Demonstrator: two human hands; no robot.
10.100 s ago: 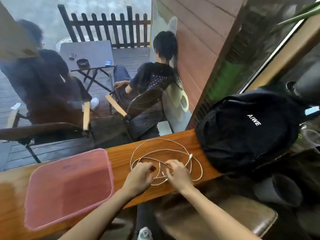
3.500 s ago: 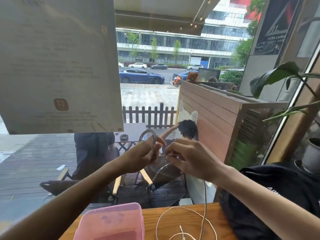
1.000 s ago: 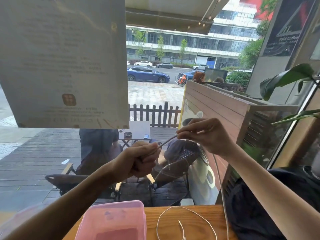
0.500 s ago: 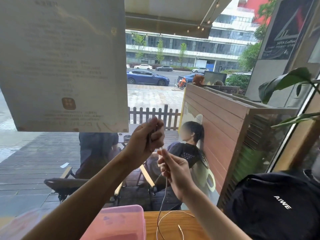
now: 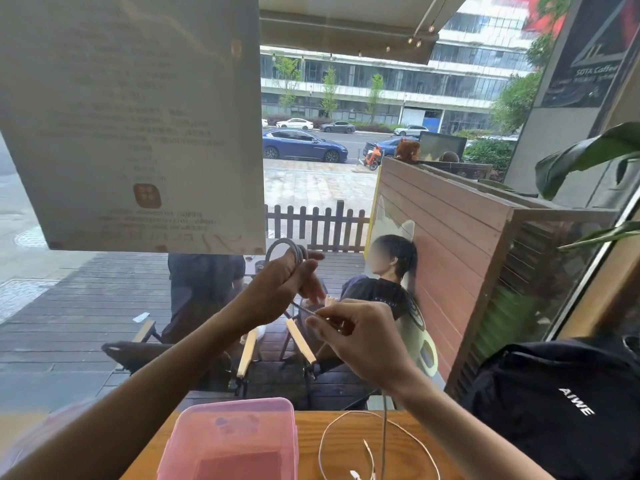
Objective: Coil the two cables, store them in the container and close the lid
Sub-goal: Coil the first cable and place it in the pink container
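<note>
My left hand (image 5: pixel 284 289) is raised in front of the window and grips a small coil of white cable (image 5: pixel 287 249), whose loops stick up above my fingers. My right hand (image 5: pixel 360 337) pinches the same cable just below and to the right; its free length hangs down past my wrist to the table. A second white cable (image 5: pixel 346 424) lies in a loose loop on the wooden table (image 5: pixel 311 441). The pink translucent container (image 5: pixel 232 441) stands at the lower left of centre with its lid on.
A black backpack (image 5: pixel 561 403) rests on the table at the right. The window glass stands just beyond the table's far edge, with a paper notice (image 5: pixel 131 119) stuck high on it. People sit on chairs outside. Plant leaves (image 5: pixel 588 157) hang at the upper right.
My left hand has dropped slightly and the coil's loops now show above it. My right hand moved right and down, drawing the cable out sideways. The camera tilted down a little.
</note>
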